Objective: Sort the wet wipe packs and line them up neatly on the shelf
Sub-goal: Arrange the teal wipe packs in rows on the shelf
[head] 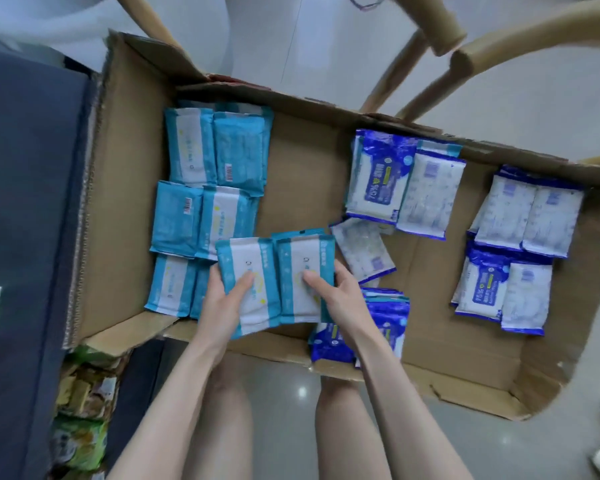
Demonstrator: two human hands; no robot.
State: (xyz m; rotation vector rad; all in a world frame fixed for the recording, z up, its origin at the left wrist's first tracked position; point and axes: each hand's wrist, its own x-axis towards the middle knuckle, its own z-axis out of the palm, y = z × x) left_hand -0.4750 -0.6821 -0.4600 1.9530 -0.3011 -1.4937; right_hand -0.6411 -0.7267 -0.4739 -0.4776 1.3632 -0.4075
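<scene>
Teal packs (257, 271) held over cardboard box (125, 202).
Left pack (248, 258) is gripped by left hand (222, 306), right pack (303, 258) by right hand (338, 301).

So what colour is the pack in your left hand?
The pack is teal-blue with a white middle panel; the head view shows it best.

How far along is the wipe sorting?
Done: teal rows left, blue rows right in the cardboard box. In hand: left hand grips a teal pack, right hand a second teal pack. Left: tilted blue pack and front blue pile, not lined up.
</scene>
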